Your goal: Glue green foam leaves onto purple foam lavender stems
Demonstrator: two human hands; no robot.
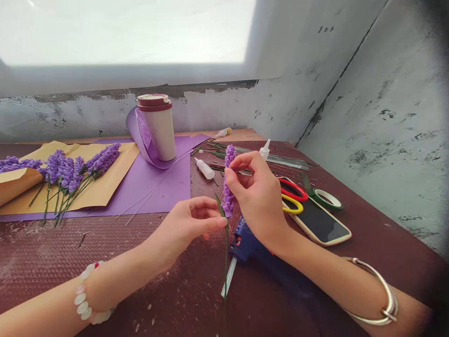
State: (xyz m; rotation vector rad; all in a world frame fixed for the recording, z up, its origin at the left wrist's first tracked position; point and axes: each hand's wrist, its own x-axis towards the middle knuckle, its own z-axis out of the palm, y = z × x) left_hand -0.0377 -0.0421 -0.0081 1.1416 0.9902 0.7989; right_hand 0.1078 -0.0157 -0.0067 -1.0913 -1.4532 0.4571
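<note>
A purple artificial lavender stem [228, 201] stands upright between my two hands, its thin green stalk running down toward the front of the table. My left hand [196, 220] pinches it just below the flower head, beside a narrow green leaf [220, 204]. Higher up, the thumb and fingertips of my right hand [257, 192] are closed on the purple petals. Behind and under my right hand lies a blue hot glue gun [242, 241], with a clear glue stick [229, 277] jutting from its back end. My right hand hides part of the gun.
Red- and yellow-handled scissors [293, 189], a phone [326, 224] and green tape [328, 199] lie to the right. Wire stems [280, 161] and small bottles [204, 168] sit behind. A lidded cup [161, 131] stands on purple paper [168, 187]; finished lavender stems [70, 173] rest on brown paper [115, 173].
</note>
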